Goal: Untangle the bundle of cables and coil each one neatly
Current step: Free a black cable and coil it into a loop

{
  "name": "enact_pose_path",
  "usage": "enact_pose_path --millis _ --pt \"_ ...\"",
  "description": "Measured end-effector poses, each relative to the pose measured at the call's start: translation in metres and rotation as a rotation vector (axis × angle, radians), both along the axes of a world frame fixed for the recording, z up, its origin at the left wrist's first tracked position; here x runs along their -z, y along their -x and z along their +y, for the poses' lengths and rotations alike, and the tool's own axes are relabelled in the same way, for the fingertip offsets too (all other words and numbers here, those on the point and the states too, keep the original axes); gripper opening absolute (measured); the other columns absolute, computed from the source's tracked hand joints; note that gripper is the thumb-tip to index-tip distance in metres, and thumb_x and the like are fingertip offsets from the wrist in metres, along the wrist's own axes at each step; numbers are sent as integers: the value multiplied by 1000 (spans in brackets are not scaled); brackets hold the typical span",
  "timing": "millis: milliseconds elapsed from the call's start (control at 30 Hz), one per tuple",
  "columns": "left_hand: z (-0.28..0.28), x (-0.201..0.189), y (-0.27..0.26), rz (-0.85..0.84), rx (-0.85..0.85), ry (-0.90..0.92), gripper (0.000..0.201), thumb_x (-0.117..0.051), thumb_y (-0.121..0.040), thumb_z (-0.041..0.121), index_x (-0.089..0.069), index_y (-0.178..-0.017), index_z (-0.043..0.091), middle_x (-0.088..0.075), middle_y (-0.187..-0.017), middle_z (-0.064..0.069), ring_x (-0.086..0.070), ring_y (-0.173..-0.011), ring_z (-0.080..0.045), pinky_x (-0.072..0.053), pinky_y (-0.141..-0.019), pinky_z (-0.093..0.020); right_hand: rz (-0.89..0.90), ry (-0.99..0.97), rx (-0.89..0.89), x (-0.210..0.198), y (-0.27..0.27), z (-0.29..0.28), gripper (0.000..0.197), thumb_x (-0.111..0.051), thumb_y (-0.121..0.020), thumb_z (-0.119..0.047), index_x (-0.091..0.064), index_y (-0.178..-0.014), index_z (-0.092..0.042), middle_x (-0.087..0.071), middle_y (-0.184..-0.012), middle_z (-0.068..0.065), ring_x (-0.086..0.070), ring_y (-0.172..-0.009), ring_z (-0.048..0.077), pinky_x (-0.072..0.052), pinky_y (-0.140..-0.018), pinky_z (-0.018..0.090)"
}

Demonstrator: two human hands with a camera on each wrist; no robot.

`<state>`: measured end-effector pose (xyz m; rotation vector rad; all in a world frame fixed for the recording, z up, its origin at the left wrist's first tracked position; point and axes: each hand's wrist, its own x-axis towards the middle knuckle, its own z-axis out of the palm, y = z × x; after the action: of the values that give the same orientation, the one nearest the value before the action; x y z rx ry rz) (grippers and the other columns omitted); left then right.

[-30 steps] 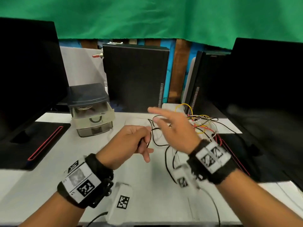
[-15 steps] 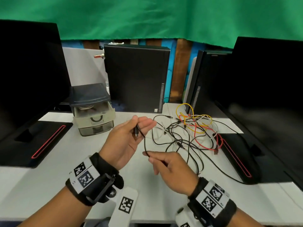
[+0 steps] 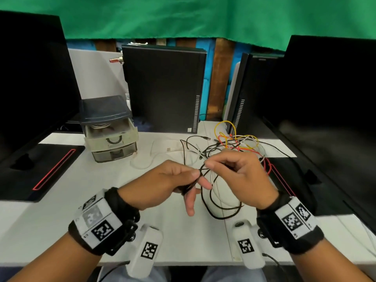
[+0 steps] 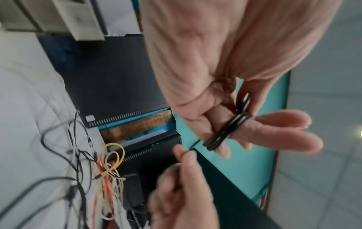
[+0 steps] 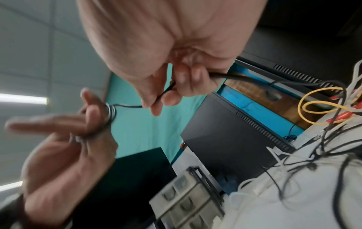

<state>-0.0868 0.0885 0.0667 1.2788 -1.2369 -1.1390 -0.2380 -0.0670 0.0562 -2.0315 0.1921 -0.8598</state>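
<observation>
A thin black cable [image 3: 205,192] runs from the tangled bundle [image 3: 238,143] of black, white, yellow and red wires at mid table. My left hand [image 3: 193,186] holds a few turns of it wound round its extended fingers, seen as a small black coil [image 4: 227,131], with the plug end tucked under the thumb. My right hand [image 3: 209,164] pinches the same cable between thumb and forefinger just beyond the left fingers. The right wrist view shows the pinch [image 5: 156,99] and the cable trailing back to the bundle [image 5: 333,111].
A small drawer unit [image 3: 109,129] stands at the back left and two black computer cases [image 3: 162,88] [image 3: 244,94] behind the bundle. Dark monitors [image 3: 30,78] [image 3: 325,98] with flat bases flank the white table [image 3: 61,220]. A loose white cable [image 3: 150,157] lies beside the drawers.
My right hand came back from the bundle, drew the black cable toward me, then rose beside the left fingers. The left hand turned palm down, with cable now wound round its fingers.
</observation>
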Motion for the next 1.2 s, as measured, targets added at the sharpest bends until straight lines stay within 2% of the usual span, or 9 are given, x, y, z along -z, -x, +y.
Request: enact_pose_path --millis 133,333,467,600,667,767,900,967,1200 --pt "6 -17 2 411 -111 174 37 -48 -96 24 -75 -100 0 -50 -49 -1 -59 -46 -15 -53 -95 -31 4 -40 61 13 -8 1 15 -67 -93 -14 -79 -99 -8 -66 -68 -22 -59 -65 1 -43 -66 14" --pt "-5 -13 -2 500 -470 262 36 -45 -98 22 -72 -105 0 -59 -61 0 -71 -72 -16 -53 -99 -35 294 51 -86 28 -14 38 19 -62 -98 -22 -78 -106 -15 -64 -67 -32 -58 -63 -6 -41 -65 12" --pt "-8 -3 -7 59 -599 242 36 -42 -104 23 -69 -91 3 -71 -73 0 -74 -88 -18 -50 -88 -15 373 302 -125 20 -8 37 28 -53 -102 -30 -72 -98 -10 -60 -67 4 -49 -63 19 -44 -63 30" --pt "-9 8 -15 -566 -636 243 42 -40 -106 29 -69 -77 20 -77 -89 9 -68 -98 3 -45 -92 -16 400 271 -185 9 -1 37 21 -55 -101 -29 -72 -97 -17 -64 -70 -1 -52 -62 12 -44 -62 27" --pt "-8 16 -17 -711 -510 181 40 -39 -106 34 -66 -77 28 -76 -84 9 -68 -94 -3 -49 -91 -30 312 254 -145 0 1 33 16 -58 -100 -27 -73 -97 -24 -64 -69 -6 -51 -59 6 -41 -60 20" --pt "-5 15 -7 -514 -249 69 42 -37 -107 36 -69 -79 34 -72 -64 3 -70 -82 -23 -50 -94 -46 157 180 -61 -11 4 18 14 -61 -96 -22 -75 -94 -22 -71 -78 -7 -62 -69 9 -49 -66 25" --pt "1 -3 0 -75 -50 52 49 -38 -105 33 -72 -103 -2 -58 -51 -1 -69 -65 -25 -49 -99 -30 -18 41 50 -9 5 -1 12 -67 -92 -20 -76 -94 -27 -76 -88 -10 -69 -81 11 -54 -76 27" --pt "6 -10 2 53 27 96 46 -41 -101 31 -71 -108 -2 -51 -49 0 -66 -55 -20 -50 -97 -29 -29 -31 58 -1 1 -4 15 -65 -94 -26 -77 -102 -22 -77 -94 -5 -68 -83 8 -53 -77 26" --pt "1 -18 4 366 -372 298 51 -40 -97 29 -63 -109 -15 -53 -54 -2 -66 -62 -20 -50 -100 -32 215 46 -47 41 -18 35 22 -57 -101 -19 -75 -114 -16 -57 -60 -33 -50 -58 -2 -39 -63 13"
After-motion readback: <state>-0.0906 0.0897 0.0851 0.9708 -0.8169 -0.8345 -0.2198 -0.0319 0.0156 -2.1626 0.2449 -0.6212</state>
